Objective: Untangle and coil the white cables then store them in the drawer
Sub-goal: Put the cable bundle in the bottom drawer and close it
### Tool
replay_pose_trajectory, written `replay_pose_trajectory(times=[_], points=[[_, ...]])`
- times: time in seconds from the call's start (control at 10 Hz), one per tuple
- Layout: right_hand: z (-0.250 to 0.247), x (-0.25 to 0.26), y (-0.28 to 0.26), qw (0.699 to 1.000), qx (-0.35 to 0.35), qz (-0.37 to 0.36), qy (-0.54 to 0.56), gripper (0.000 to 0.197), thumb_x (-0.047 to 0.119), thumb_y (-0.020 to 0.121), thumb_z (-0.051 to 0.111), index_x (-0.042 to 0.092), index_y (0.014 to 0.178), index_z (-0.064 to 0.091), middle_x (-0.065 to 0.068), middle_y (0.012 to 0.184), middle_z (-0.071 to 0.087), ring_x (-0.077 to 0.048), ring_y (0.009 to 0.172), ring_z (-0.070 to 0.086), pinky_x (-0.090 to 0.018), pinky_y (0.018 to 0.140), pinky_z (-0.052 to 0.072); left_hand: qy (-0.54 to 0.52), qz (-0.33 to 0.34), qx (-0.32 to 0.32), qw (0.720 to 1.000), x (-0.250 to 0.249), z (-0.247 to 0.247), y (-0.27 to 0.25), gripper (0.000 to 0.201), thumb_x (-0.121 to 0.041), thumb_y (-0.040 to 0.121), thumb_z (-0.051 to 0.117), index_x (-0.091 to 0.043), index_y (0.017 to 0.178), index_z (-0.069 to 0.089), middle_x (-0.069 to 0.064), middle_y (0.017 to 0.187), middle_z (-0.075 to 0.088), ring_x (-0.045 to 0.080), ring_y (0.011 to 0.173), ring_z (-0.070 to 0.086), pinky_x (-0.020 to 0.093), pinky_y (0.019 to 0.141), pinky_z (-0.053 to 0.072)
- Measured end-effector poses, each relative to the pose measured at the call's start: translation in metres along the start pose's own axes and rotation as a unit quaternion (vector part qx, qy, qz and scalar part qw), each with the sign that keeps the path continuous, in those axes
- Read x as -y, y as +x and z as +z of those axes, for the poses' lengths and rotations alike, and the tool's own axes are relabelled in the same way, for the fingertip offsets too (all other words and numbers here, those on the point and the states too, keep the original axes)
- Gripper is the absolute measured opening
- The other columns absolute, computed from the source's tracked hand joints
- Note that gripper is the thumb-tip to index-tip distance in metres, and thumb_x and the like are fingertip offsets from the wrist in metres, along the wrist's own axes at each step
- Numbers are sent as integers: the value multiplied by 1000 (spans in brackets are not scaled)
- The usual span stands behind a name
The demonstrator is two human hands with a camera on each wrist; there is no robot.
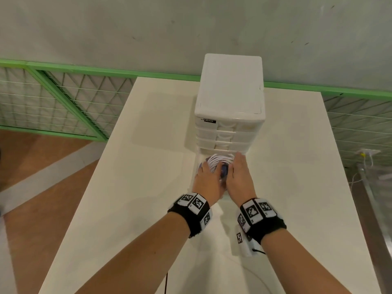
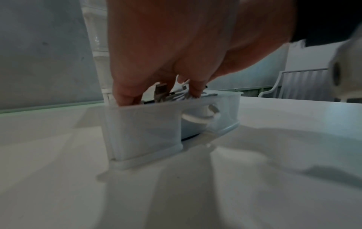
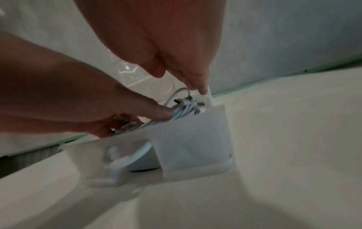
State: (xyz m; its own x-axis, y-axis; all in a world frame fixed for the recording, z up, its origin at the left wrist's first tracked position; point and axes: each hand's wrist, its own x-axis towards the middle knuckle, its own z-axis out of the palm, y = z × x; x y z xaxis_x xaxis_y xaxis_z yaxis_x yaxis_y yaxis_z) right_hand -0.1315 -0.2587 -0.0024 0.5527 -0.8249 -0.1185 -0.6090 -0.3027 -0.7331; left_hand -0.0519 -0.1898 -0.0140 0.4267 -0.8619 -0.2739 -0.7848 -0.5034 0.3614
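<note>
A white drawer unit (image 1: 230, 92) stands on the white table (image 1: 127, 187), its bottom drawer (image 2: 145, 130) pulled out toward me. A coil of white cables (image 1: 218, 161) lies inside it, with metal plugs sticking up (image 3: 184, 105). My left hand (image 1: 209, 166) reaches down into the drawer's left side, and its fingers (image 2: 125, 94) and thumb (image 3: 164, 111) hold the coil. My right hand (image 1: 237, 160) hovers over the right side. Its straight fingertips (image 3: 201, 88) point down at the drawer's far right corner, touching the coil's edge.
A blue object (image 1: 224, 167) lies in the drawer beside the coil. The three upper drawers are closed. A green-framed mesh fence (image 1: 63, 98) runs behind the table, with the wall above. Bare tabletop lies left and right of the unit.
</note>
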Motion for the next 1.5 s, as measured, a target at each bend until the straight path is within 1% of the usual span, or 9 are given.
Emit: replay_pose_trajectory(times=[0.3, 0.5, 0.7, 0.8, 0.9, 1.1, 1.2, 1.4, 1.5], points=[[-4, -11, -17, 968, 92, -38, -229, 61, 7, 90, 35, 4, 147, 12, -11, 154, 22, -22, 144, 16, -46, 117, 1, 51, -14, -51, 997, -9, -5, 6, 60, -41, 95, 45, -8, 144, 31, 21, 147, 29, 34, 129, 34, 38, 107, 29], [-5, -24, -25, 898, 157, -91, -400, 95, 53, 72, -41, 5, 147, -7, -10, 158, -4, -23, 145, -10, -56, 107, -22, -52, -3, 67, 996, 2, -13, 9, 74, -21, 90, 51, -6, 150, 12, 20, 158, -2, 34, 146, -4, 36, 119, 0], [-21, -24, -21, 879, 181, -136, -420, 116, 73, 57, -38, 8, 147, -7, -7, 157, -9, -21, 146, -9, -52, 112, -13, -271, -6, -116, 956, 9, -63, 4, 34, 5, 87, 45, 1, 115, 64, 18, 130, 53, 28, 123, 48, 12, 96, 26], [-32, -36, -18, 865, 208, -176, -421, 112, 82, 62, -23, 10, 146, -9, -5, 153, -15, -20, 145, -8, -49, 113, -11, -345, -80, -230, 907, 16, -95, 9, 24, 1, 90, 43, 0, 104, 63, 15, 107, 62, 19, 91, 55, 9, 74, 30], [-38, -42, -13, 847, 237, -166, -447, 100, 79, 79, -4, 9, 147, 18, -12, 153, 23, -27, 140, 28, -55, 111, 15, -460, -96, -310, 827, 15, -126, 20, 16, -12, 98, 40, -6, 112, 45, 2, 89, 54, 7, 71, 50, 15, 68, 35], [-33, -48, -8, 831, 272, -168, -455, 90, 69, 88, 1, 4, 138, 41, -13, 143, 44, -26, 133, 41, -51, 106, 17, -448, -49, -158, 879, -5, -171, 53, 75, -61, 90, 43, -22, 148, 19, 11, 139, 50, 22, 127, 48, 31, 108, 35], [-30, -48, -10, 822, 260, -171, -476, 88, 66, 90, 0, 4, 137, 41, -12, 143, 44, -25, 134, 40, -53, 107, 17, -369, -17, -88, 925, -8, -168, 57, 72, -47, 94, 48, -25, 152, 11, 0, 157, 24, 18, 143, 26, 20, 102, 21], [-32, -35, -1, 798, 199, -184, -539, 90, 61, 79, -23, 7, 148, -1, -10, 158, -1, -24, 146, 0, -58, 112, -5, -348, -24, -56, 936, -1, -172, 62, 80, -49, 92, 50, -26, 153, 3, 1, 159, 19, 19, 144, 22, 22, 102, 21], [-30, -28, -1, 787, 193, -183, -556, 70, 52, 96, 5, 6, 147, -7, -12, 158, -7, -26, 146, -6, -58, 113, -4, -360, -43, -62, 930, 1, -172, 64, 94, -60, 81, 56, -22, 153, 8, 3, 156, 27, 21, 142, 28, 31, 113, 24]])
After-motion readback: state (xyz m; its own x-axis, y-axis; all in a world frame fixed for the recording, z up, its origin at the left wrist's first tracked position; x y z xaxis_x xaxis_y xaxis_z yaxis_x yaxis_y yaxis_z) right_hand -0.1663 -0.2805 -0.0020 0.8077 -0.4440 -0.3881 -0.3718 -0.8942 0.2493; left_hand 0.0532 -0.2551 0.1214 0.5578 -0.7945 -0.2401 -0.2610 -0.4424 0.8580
